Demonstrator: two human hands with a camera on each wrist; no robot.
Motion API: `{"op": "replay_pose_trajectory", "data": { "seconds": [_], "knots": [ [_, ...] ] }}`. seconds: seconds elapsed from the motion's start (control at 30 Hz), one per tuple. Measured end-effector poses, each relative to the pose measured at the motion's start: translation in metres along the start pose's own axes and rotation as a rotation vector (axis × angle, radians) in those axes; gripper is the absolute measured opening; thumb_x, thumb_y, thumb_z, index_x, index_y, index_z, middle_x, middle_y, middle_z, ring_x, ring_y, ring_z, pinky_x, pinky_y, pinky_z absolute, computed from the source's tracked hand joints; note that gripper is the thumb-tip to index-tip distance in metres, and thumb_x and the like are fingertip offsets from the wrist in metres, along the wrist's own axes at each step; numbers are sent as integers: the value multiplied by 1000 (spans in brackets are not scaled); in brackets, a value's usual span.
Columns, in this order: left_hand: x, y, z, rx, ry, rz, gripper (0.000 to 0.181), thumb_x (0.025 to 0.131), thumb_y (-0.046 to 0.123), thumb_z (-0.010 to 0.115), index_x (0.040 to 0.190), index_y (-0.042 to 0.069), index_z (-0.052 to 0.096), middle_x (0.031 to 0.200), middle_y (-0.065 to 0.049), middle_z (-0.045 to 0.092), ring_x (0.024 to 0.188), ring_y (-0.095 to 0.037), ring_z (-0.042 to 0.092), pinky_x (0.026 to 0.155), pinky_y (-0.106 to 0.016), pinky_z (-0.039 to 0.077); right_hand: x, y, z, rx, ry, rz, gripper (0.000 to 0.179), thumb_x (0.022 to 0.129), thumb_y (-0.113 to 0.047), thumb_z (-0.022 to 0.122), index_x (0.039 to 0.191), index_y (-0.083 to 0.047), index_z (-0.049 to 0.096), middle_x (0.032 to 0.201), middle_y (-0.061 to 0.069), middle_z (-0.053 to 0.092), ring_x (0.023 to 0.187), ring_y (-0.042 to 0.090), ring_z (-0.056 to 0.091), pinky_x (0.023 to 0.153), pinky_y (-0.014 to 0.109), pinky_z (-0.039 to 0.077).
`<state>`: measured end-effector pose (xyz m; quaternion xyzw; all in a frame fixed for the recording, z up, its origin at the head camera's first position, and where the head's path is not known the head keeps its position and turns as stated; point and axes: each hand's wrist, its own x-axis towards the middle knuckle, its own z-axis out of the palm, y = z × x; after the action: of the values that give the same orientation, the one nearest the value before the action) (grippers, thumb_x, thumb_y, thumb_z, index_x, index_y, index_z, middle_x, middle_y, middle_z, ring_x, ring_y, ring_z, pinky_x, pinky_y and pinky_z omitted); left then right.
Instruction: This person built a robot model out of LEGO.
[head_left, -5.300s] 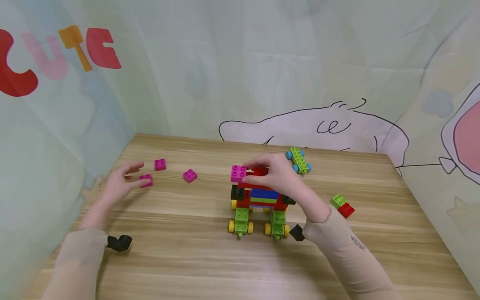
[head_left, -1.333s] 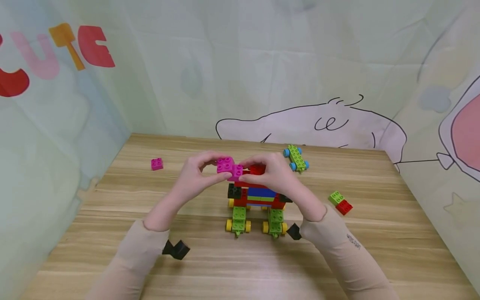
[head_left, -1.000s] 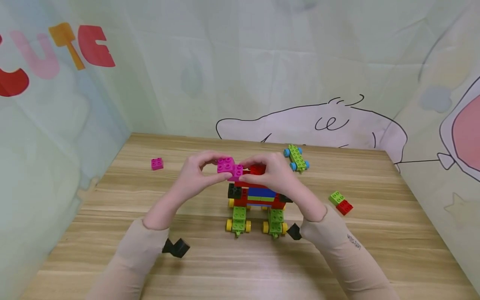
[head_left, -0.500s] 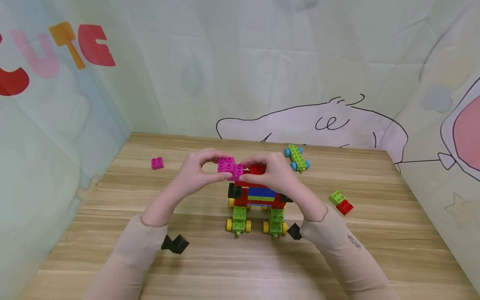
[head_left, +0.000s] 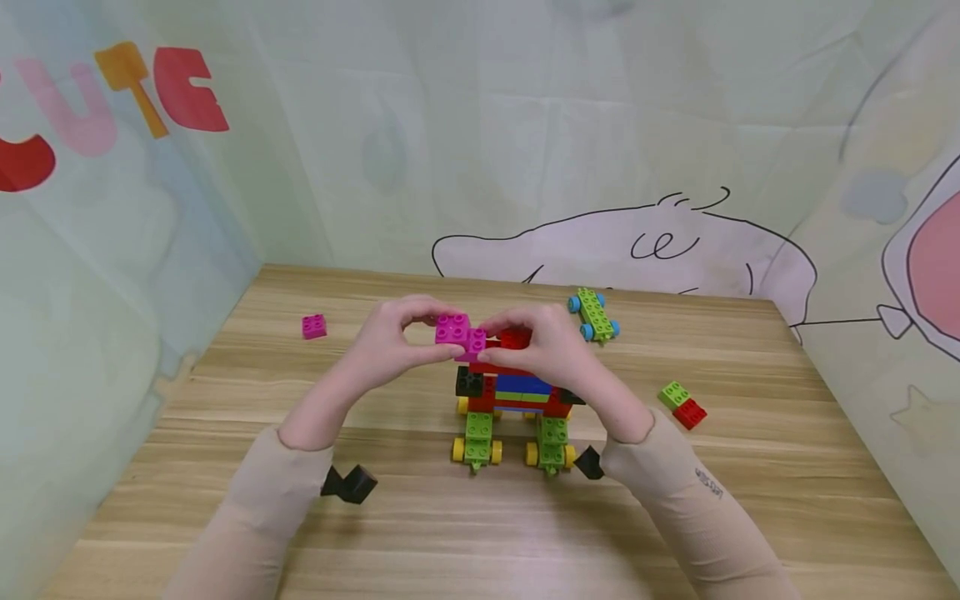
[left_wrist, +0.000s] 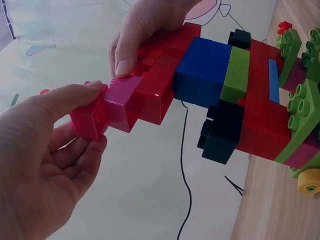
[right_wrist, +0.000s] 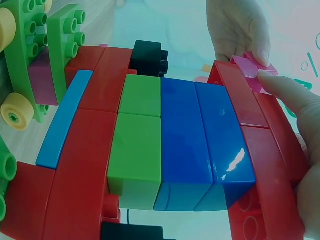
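My left hand (head_left: 382,346) pinches a pink toy brick (head_left: 450,327) between thumb and fingers. That brick sits stepped out to the left over a second pink brick (head_left: 474,343), touching it. The second one lies at the left end of the top red bricks (left_wrist: 162,75) of a wheeled build. Across the build's top, my right hand (head_left: 540,337) grips this end, thumb and finger on the second pink brick. Below come blue bricks (left_wrist: 192,72), light green bricks (right_wrist: 135,150) and a black brick (head_left: 469,382). My right hand hides part of the top in the head view.
A loose pink brick (head_left: 314,326) lies at the table's back left. A green car base (head_left: 595,317) with blue wheels stands behind the build. To the right lies a green and red brick pair (head_left: 682,405). Printed cloth (head_left: 480,150) hangs behind the wooden table (head_left: 225,400).
Over the longer gap my left hand brought a pink brick from the left table to the build. In the last second both hands stay almost still; the left forearm shifts slightly.
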<state>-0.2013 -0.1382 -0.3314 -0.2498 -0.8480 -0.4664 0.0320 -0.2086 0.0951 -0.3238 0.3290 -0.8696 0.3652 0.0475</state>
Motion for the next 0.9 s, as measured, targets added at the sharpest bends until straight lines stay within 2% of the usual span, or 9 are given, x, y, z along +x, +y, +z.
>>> {"op": "replay_pose_trajectory", "data": {
  "seconds": [0.9],
  "knots": [
    [6,6,-7,58,-62,-13,42,78,21,83,116,8,71,106,-5,72,100,-20,62,88,-39,50,-1,1,1,8,-1,14,29,83,-23,79,106,-6,75,99,6,76,75,11,62,63,24,52]
  ]
}}
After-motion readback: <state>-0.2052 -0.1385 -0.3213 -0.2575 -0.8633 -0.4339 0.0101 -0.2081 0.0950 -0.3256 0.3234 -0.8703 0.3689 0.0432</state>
